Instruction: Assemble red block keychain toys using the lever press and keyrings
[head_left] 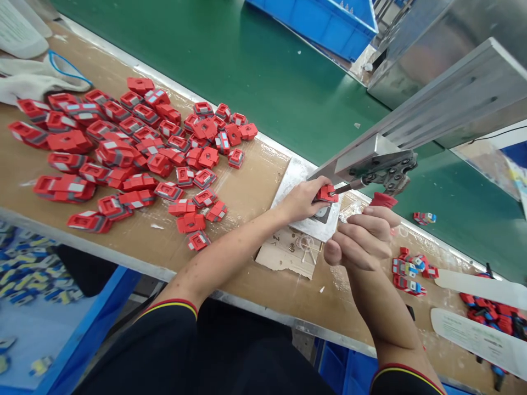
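My left hand (302,201) grips a small red and grey toy piece (326,193) between thumb and fingers, over the pale metal base plate (290,178) of a hand press. The thin rod (347,187) of a toggle clamp (381,167) points at the piece and seems to touch it. My right hand (364,238) is closed round the clamp's red handle (383,201), whose end shows above the fingers. To the left of my left arm lies a wide heap of similar red and grey toy pieces (140,182).
The clamp sits on a slotted metal upright (436,104). Behind the workbench (242,203) runs a green conveyor belt (197,49) with a blue crate (317,24) beyond. Torn cardboard (284,258) lies before the plate. Assembled toy figures (411,271) and white trays (481,334) are at right.
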A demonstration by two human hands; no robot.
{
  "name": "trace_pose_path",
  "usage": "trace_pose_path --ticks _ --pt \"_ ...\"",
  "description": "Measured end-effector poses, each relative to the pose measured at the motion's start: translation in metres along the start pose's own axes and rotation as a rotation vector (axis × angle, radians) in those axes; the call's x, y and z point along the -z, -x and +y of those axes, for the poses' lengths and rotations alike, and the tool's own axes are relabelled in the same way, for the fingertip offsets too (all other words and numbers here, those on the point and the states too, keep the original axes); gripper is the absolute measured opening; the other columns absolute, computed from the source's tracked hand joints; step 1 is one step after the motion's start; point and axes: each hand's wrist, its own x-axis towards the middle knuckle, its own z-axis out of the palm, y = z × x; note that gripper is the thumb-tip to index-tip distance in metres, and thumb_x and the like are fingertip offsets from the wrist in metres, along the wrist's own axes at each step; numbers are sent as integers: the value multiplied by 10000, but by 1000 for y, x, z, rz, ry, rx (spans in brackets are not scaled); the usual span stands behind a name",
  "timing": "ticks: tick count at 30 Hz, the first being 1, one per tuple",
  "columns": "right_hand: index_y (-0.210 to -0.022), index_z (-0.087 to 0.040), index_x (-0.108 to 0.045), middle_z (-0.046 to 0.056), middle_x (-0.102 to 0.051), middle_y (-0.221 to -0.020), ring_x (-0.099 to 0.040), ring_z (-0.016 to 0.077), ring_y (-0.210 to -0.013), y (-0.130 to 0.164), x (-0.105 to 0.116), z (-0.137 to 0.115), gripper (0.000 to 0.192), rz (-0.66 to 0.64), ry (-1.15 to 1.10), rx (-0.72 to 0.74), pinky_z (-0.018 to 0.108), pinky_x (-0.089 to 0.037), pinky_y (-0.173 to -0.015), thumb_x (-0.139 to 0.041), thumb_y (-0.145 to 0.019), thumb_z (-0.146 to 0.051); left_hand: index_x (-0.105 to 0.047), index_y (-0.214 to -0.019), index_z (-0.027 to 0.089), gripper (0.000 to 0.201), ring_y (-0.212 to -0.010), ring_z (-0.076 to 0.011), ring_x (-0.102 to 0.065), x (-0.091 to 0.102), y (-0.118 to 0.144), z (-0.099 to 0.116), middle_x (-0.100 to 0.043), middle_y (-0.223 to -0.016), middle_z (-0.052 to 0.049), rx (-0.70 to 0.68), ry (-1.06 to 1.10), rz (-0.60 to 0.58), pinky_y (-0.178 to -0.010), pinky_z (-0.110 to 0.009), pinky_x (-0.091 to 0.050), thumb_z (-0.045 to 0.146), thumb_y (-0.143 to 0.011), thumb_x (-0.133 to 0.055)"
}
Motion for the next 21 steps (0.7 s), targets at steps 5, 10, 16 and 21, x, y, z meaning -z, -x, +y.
trace_pose_path --ticks 5,10,16,21 --pt "-540 -303 -533 -16 -468 -471 -488 194 -530 24 -12 12 407 -120 42 94 438 -477 -586 -643 -900 -460 -600 -1153 239 314 -967 -216 -713 0 1 -1 -751 -1061 -45 32 -11 7 -892 -352 -550 177 -874 -730" --pt "-559 -282 -437 -32 -457 -517 -457 178 -549 21 -26 22 451 -526 -184 -164 402 -528 -657 -698 -896 -429 -610 -1139 243 324 -855 -198 -681 3 -3 0 -727 -937 -10 93 -57 -25 -828 -348 -558 197 -842 -730" --pt "-598 -277 -518 -15 -630 -621 -554 181 -645 1 -8 10 382 -440 -173 -156 414 -520 -720 -646 -941 -389 -597 -1289 210 473 -1061 -245 -715 29 -3 11 -747 -1179 -94 24 -143 -125 -959 -399 -583 199 -837 -735" --pt "-714 -274 -620 3 -688 -646 -647 203 -623 12 45 -21 215 96 -35 -303 397 -489 -600 -621 -929 -269 -633 -1328 198 494 -1295 -337 -622 125 3 9 -680 -1366 -156 -18 -543 -80 -1157 -506 -470 189 -838 -691"
